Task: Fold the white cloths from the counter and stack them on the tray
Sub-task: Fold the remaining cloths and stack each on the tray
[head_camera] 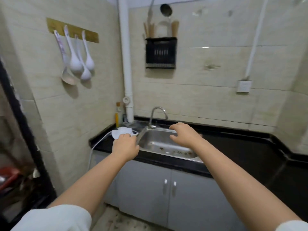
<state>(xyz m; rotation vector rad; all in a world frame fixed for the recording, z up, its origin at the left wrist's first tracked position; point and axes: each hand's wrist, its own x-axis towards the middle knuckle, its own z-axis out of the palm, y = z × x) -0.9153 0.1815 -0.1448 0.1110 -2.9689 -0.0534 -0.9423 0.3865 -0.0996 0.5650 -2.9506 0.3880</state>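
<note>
Two bare hands are reaching over the black table. Left hand is covering the near part of a crumpled white cloth lying at the table's left end beside the sink; its fingertips are hidden, so whether the grip is grasping the cloth cannot be told. Right hand is hovering above the basin, fingers loosely curled, grip released. Tray is out of sight. Bare table is stretching right of the sink.
</note>
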